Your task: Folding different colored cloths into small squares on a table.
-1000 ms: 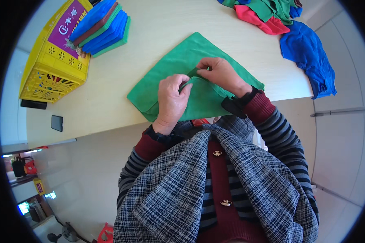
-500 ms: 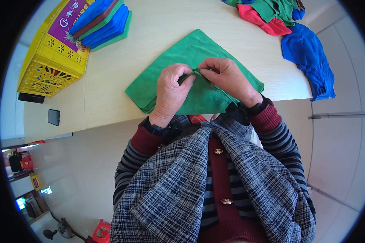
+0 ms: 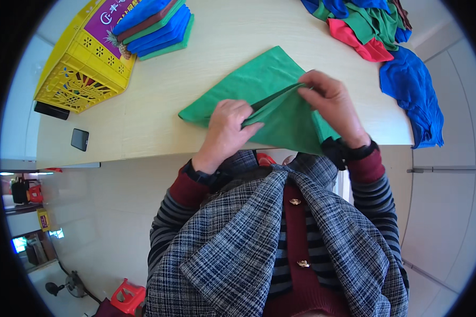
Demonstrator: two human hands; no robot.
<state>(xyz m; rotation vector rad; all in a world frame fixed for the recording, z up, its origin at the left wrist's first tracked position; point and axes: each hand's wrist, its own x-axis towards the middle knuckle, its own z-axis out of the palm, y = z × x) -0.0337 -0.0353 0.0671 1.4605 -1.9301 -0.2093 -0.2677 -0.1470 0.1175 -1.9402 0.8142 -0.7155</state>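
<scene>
On my feed: one green cloth (image 3: 283,119) flat-ish on the counter (image 3: 153,105), folded, its near side right at the counter's near edge, upper layer lifted so a dark gap shows between layers. Left hand (image 3: 228,127): thumb and fingers pinching the lifted layer's rim toward its left. Right hand (image 3: 330,100): fingers pinching the same rim further right, slightly blurred. I'd judge the cloth light, limp, soft, nothing to break; nap looks grippy rather than slippery, but layers may cling or creep. Best hold, I reckon: thumb-and-finger pinch on the rim, hands well apart so it doesn't sag between. Count: two hands, one green cloth between them. Far left: one yellow crate (image 3: 84,79), one phone (image 3: 80,139) near it, one folded stack (image 3: 156,31) against the crate; I make it about six layers, blue, brown and green, top end cropped. Far right: one loose heap (image 3: 370,26), pieces overlap, can't count; one red piece (image 3: 354,39) in it, and one blue piece (image 3: 412,90) draping over the counter edge.
</scene>
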